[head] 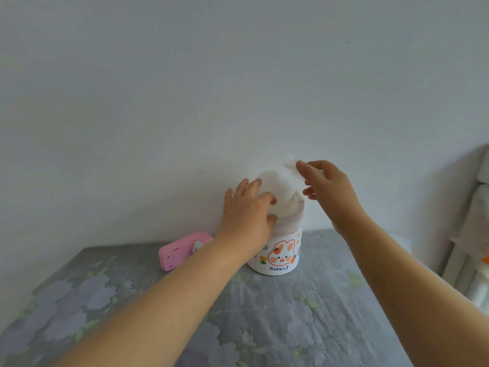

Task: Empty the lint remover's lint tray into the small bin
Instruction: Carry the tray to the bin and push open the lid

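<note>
A small white bin (277, 256) with a rabbit drawing and the word "Rabbit!" stands on the table by the wall. A thin translucent white liner bag (280, 192) bulges up out of its top. My left hand (247, 215) grips the bag at the bin's left rim, fingers curled into the plastic. My right hand (326, 186) pinches the bag's upper right edge above the bin. A pink lint remover (181, 250) lies on the table left of the bin, partly hidden behind my left forearm. Its lint tray is not distinguishable.
The table (264, 327) carries a grey cloth with purple flowers under clear plastic and butts against a plain white wall (185, 102). White furniture with soft items (473, 234) stands at the right edge.
</note>
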Action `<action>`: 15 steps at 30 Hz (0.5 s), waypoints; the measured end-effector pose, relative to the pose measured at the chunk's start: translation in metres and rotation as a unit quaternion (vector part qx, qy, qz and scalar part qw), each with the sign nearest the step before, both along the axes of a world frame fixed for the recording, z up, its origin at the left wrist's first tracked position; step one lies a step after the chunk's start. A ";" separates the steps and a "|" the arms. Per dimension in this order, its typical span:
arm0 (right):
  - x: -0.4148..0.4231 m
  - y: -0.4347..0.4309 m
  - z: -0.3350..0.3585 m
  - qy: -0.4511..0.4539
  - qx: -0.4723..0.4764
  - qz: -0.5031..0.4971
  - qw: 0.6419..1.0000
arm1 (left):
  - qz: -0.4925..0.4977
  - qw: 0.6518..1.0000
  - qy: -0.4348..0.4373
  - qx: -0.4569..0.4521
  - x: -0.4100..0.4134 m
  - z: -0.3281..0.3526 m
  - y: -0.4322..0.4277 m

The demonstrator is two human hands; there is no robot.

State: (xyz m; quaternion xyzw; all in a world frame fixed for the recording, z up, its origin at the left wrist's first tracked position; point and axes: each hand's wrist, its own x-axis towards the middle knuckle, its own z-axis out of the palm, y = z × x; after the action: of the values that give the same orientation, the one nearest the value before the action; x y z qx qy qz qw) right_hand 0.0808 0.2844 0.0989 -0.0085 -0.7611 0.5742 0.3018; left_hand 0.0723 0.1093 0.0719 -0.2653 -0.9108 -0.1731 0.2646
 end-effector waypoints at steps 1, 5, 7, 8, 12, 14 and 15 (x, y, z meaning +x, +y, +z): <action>0.002 0.002 0.006 0.001 0.016 -0.013 1.000 | -0.011 0.999 0.005 0.041 0.001 0.003 0.000; 0.009 0.005 0.032 -0.071 0.126 -0.025 0.989 | -0.032 0.987 0.023 0.153 0.003 0.018 0.002; 0.010 0.002 0.040 -0.124 0.205 -0.023 0.971 | -0.027 0.990 0.050 0.129 0.001 0.025 0.003; 0.010 -0.001 0.043 -0.140 0.237 -0.032 0.961 | -0.026 0.992 0.064 0.104 -0.001 0.029 0.005; 0.009 -0.012 0.045 -0.144 0.308 -0.053 0.939 | -0.023 0.995 0.071 0.061 -0.005 0.036 0.009; 0.010 -0.014 0.045 -0.133 0.312 -0.038 0.940 | -0.020 0.994 0.056 0.090 -0.006 0.035 0.008; 0.011 -0.013 0.045 -0.127 0.298 -0.021 0.946 | -0.020 0.994 0.046 0.102 -0.006 0.035 0.008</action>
State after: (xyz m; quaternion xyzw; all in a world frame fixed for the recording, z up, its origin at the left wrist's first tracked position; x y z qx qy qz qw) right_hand 0.0918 0.2713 0.1442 -0.0068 -0.9291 0.3087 0.2034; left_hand 0.0660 0.1169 0.1070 -0.2626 -0.8700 -0.2577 0.3282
